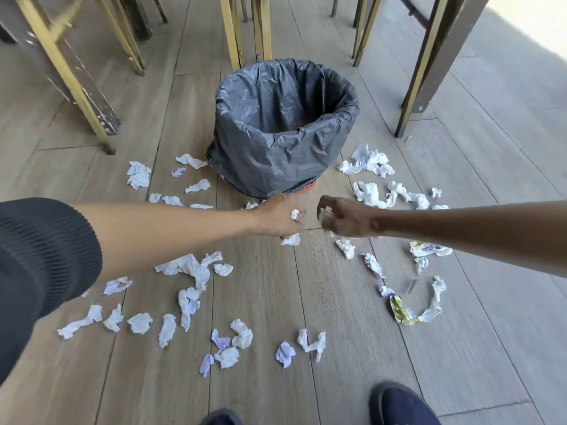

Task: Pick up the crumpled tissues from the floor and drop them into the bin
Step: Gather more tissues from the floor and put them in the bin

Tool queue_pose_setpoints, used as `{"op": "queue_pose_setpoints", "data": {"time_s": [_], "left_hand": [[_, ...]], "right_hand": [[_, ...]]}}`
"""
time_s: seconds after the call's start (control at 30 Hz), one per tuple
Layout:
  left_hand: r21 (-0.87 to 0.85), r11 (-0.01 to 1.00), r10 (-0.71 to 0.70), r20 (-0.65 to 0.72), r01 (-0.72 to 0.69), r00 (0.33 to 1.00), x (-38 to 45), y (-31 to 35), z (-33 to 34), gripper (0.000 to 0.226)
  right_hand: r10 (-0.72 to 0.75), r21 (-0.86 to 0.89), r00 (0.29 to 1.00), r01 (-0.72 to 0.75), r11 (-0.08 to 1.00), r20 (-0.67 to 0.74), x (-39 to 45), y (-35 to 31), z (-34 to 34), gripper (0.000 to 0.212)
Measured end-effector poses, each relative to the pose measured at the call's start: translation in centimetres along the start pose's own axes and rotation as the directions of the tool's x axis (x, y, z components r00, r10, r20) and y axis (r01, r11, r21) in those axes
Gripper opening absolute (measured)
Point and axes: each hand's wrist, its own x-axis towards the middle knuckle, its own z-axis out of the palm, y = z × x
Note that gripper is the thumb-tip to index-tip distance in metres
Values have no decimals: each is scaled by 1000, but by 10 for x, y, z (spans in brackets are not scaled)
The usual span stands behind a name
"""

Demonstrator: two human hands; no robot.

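Note:
A bin (285, 154) lined with a grey plastic bag stands on the wooden floor in front of me, its mouth wide and empty-looking. Several crumpled white tissues (193, 268) lie scattered all around it. My left hand (280, 217) reaches in from the left, just short of the bin's base, with its fingers closed around a small white tissue (294, 214). My right hand (343, 219) comes from the right, close beside the left, fingers curled around another white tissue (325, 213). More tissue (291, 239) lies just under my left hand.
Gold-and-brown chair and table legs (64, 75) stand behind and beside the bin, another leg (420, 87) at the right. Yellow wrappers (402, 311) lie among the tissues at the right. My dark shoes (399, 406) show at the bottom edge.

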Motion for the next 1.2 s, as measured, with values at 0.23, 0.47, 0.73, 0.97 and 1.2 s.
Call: {"op": "queue_pose_setpoints", "data": {"time_s": [0.23,0.47,0.73,0.97,1.2], "left_hand": [[-114,994,-18,-152,0,988,-1,40,-50,35],[-227,965,-229,-506,128,832,-4,79,-131,22],[-907,397,-627,-156,141,763,22,56,-175,31],[-772,625,-557,-334,118,760,23,64,-185,51],[-457,889,-282,-491,32,825,16,60,-142,15]], "right_hand": [[-100,110,991,109,988,-89,-19,-42,-61,32],[122,448,947,27,894,-299,12,-80,-136,53],[391,901,913,-71,429,-114,60,-108,-164,20],[323,977,943,8,211,-77,66,-115,-179,32],[310,892,949,-93,442,-55,37,-76,-158,49]]}}
